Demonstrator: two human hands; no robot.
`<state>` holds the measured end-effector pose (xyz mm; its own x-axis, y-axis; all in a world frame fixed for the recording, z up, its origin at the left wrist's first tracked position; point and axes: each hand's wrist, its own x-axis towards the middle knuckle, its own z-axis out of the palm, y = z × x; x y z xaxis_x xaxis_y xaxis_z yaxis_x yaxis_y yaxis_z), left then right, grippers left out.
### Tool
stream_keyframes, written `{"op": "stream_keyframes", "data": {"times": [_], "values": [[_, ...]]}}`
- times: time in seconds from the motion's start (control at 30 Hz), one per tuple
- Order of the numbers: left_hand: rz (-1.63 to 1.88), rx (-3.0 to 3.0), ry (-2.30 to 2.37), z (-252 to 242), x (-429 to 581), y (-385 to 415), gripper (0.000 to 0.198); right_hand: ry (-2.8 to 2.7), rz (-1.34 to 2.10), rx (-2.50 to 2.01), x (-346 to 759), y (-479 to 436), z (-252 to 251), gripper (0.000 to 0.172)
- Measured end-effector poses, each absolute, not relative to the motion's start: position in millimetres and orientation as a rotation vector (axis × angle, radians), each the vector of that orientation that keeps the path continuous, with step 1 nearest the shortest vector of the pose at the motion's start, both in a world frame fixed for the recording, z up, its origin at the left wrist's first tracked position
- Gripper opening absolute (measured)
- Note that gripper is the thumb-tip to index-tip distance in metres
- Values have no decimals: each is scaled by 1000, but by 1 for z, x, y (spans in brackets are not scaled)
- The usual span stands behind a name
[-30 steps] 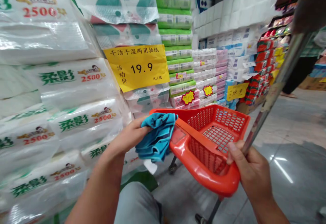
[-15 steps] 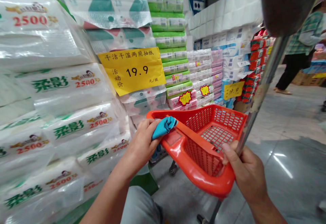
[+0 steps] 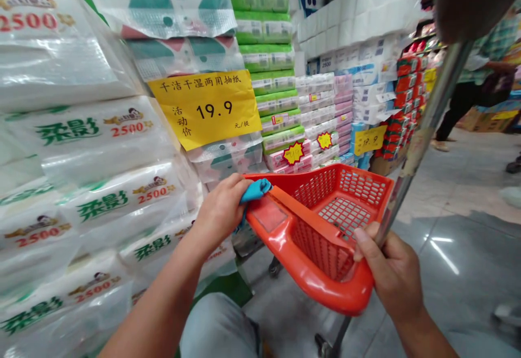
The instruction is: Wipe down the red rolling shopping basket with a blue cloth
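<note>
A blue cloth [image 3: 257,189] is in my left hand [image 3: 223,203], whose fingers are closed over it at the left corner of a red plastic shopping cart [image 3: 301,263]. The cloth lies against the cart's rim. My right hand [image 3: 393,271] is closed round the right side of that rim, its thumb on the inner edge. A metal pole [image 3: 423,125] rises right beside this hand; whether the hand also grips the pole I cannot tell. The cart's basket has perforated walls and a grid floor.
Stacked white tissue packs [image 3: 109,200] stand close on the left, with a yellow price sign [image 3: 207,109] beside them. Green packs [image 3: 271,59] and red packs [image 3: 402,103] line the back. A person [image 3: 468,87] stands at the far right. Grey tiled floor [image 3: 459,206] extends on the right.
My left hand and the blue cloth have slid a little leftward along the cart's rim, uncovering more of the corner panel. My right hand keeps its place on the rim.
</note>
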<state>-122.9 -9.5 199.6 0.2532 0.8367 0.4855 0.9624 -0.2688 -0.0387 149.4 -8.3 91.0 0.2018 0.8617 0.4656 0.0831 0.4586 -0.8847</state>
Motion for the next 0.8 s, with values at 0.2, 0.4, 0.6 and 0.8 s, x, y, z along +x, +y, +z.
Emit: {"op": "stream_keyframes", "data": {"times": [0.2, 0.4, 0.6, 0.8], "values": [[-535, -2452, -1113, 189, -77, -45, 31, -1309, 667, -937, 156, 4, 86, 43], [-637, -2266, -1231, 184, -65, -51, 32, -1300, 715, -893, 153, 9, 91, 42], [-609, -2399, -1007, 176, -32, -75, 32, -1365, 747, -847, 153, 14, 88, 43], [-702, -2168, -1443, 172, -108, -56, 44, -1403, 898, -780, 171, 21, 88, 45]]}}
